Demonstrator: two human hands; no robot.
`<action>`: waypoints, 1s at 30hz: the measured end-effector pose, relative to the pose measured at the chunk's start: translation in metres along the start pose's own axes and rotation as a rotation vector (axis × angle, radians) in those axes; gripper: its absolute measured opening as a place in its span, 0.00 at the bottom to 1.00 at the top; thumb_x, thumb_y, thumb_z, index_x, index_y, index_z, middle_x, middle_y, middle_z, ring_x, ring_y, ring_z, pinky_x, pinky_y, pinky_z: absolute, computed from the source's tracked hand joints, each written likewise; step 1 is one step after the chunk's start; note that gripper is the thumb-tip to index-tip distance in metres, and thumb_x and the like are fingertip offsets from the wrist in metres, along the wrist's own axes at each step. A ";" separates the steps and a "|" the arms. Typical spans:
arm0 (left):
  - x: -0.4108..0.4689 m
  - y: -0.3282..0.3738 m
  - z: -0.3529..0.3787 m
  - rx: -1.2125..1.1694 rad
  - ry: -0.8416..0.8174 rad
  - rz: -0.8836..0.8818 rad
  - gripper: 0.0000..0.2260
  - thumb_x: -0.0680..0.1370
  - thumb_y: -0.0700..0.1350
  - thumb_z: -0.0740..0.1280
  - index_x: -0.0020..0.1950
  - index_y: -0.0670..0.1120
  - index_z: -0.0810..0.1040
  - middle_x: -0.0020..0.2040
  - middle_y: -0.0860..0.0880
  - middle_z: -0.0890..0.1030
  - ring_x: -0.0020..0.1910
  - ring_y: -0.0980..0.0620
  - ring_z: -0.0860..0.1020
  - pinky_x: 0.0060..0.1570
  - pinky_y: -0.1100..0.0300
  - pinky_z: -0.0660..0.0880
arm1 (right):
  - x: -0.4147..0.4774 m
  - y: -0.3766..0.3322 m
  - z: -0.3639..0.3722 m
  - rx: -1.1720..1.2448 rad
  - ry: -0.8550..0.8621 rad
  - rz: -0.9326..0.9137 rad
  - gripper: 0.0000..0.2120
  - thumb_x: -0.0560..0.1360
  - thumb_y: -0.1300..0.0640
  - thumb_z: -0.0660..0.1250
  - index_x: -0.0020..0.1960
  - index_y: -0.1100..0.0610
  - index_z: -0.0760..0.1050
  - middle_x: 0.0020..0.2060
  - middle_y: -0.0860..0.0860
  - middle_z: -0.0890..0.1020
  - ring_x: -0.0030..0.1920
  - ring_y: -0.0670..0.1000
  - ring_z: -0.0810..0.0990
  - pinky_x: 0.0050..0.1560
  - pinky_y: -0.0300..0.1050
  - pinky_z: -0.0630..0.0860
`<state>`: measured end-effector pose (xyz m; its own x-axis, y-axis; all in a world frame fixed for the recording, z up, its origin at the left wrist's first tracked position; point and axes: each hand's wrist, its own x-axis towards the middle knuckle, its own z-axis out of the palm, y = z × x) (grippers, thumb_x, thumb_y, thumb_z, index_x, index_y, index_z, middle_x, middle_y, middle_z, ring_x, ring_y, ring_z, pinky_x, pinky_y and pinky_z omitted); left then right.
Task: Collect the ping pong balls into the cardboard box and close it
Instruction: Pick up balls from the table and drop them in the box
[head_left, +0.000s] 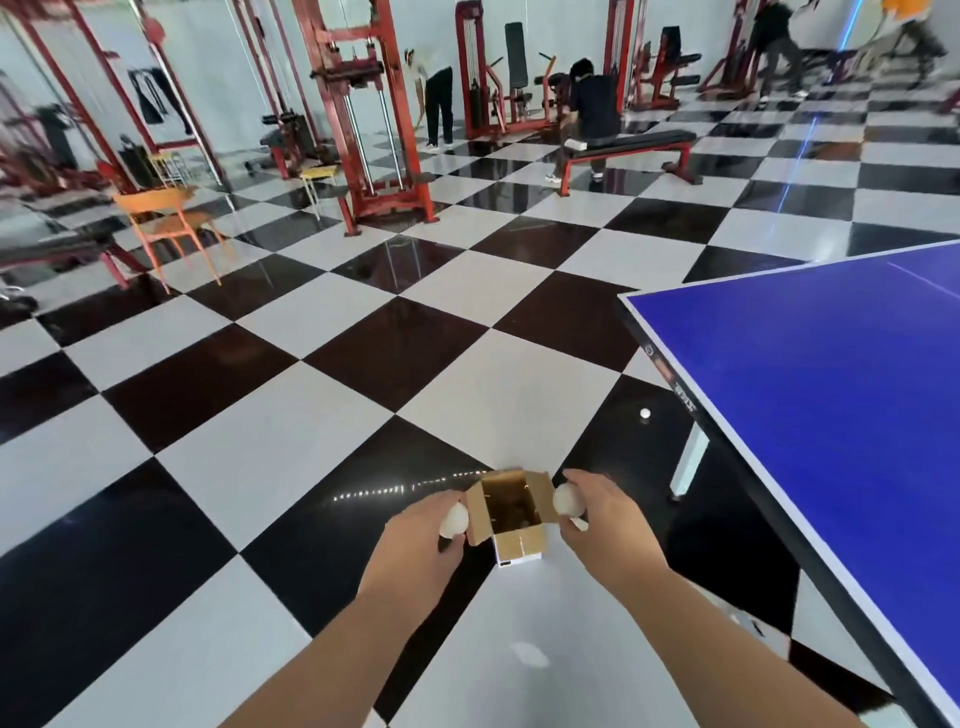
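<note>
My left hand (421, 530) grips one ping pong ball (454, 519) at nine o'clock of the cardboard box (519, 543), my right hand (597, 514) a second ball (567, 500) at three, and I'd release both low inside so neither bounces out.

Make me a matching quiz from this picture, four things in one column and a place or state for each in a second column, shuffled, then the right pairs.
Things
1. small brown cardboard box
2. loose white ping pong ball
3. white ball in the left hand
4. blue table tennis table

Place or state
A. held beside the box's left flap
B. alone on a black floor tile
C. open, flaps spread
D. fills the right side of the view

Pairs: 1-C, 2-B, 3-A, 4-D
</note>
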<state>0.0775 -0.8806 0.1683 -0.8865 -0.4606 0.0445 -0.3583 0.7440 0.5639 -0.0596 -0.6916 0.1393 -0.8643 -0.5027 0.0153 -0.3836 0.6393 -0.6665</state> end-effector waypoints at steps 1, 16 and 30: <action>0.018 -0.004 0.003 -0.011 -0.017 -0.016 0.17 0.75 0.47 0.70 0.63 0.59 0.74 0.52 0.66 0.75 0.48 0.68 0.72 0.52 0.75 0.64 | 0.020 0.001 0.003 -0.019 -0.017 0.001 0.24 0.73 0.54 0.71 0.64 0.43 0.67 0.57 0.43 0.76 0.51 0.45 0.76 0.55 0.40 0.73; 0.273 -0.091 0.113 -0.104 -0.299 -0.169 0.21 0.78 0.47 0.65 0.70 0.59 0.67 0.61 0.60 0.75 0.56 0.61 0.73 0.56 0.65 0.71 | 0.264 0.052 0.102 -0.109 -0.230 0.193 0.26 0.73 0.54 0.67 0.63 0.35 0.59 0.47 0.33 0.70 0.43 0.40 0.73 0.42 0.33 0.70; 0.408 -0.254 0.333 -0.104 -0.514 -0.355 0.20 0.78 0.47 0.65 0.70 0.58 0.68 0.66 0.61 0.73 0.60 0.62 0.71 0.62 0.67 0.67 | 0.420 0.212 0.298 -0.119 -0.395 0.302 0.20 0.76 0.52 0.64 0.66 0.44 0.65 0.61 0.42 0.72 0.57 0.45 0.73 0.55 0.38 0.73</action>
<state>-0.2905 -1.0961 -0.2308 -0.7553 -0.3607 -0.5471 -0.6492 0.5256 0.5498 -0.4071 -0.9408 -0.2176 -0.7622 -0.4519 -0.4635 -0.1895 0.8404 -0.5078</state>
